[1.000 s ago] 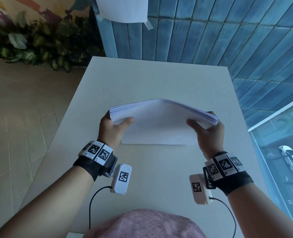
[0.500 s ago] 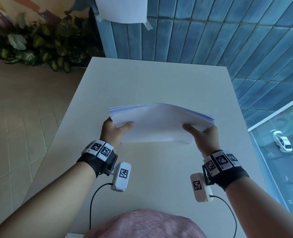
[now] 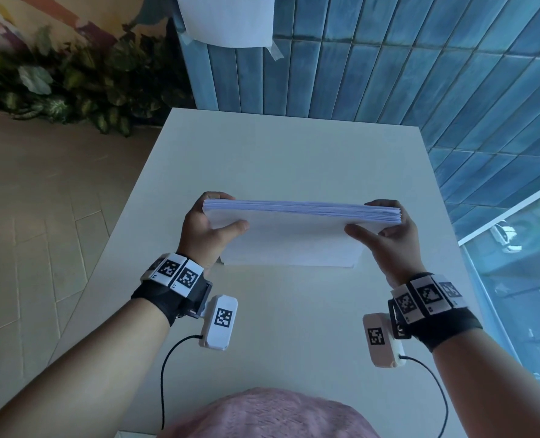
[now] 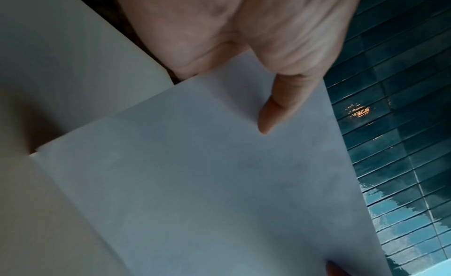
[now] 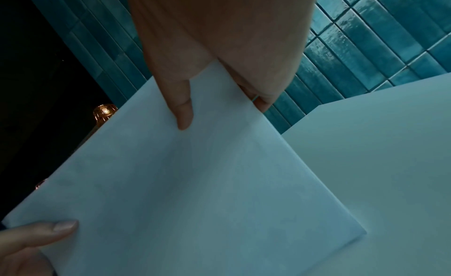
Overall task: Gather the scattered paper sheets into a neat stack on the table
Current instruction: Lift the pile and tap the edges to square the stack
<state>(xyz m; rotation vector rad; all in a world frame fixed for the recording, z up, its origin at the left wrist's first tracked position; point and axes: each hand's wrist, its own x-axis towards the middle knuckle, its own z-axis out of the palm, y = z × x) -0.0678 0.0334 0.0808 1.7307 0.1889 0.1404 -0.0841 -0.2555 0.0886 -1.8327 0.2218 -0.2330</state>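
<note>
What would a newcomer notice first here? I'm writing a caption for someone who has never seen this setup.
First, the stack of white paper standing on its long edge mid-table, gripped at each end by the left hand and right hand, thumbs on the near face. Next, the black wristbands with checkered markers and the white camera modules hanging from them. Behind the pale table rises a blue tiled wall with a taped-up white sheet.

Right hand pinches white paper stack at edge, thumb on top. Left thumb on near corner. Pale counter below; teal tiled wall behind.
</note>
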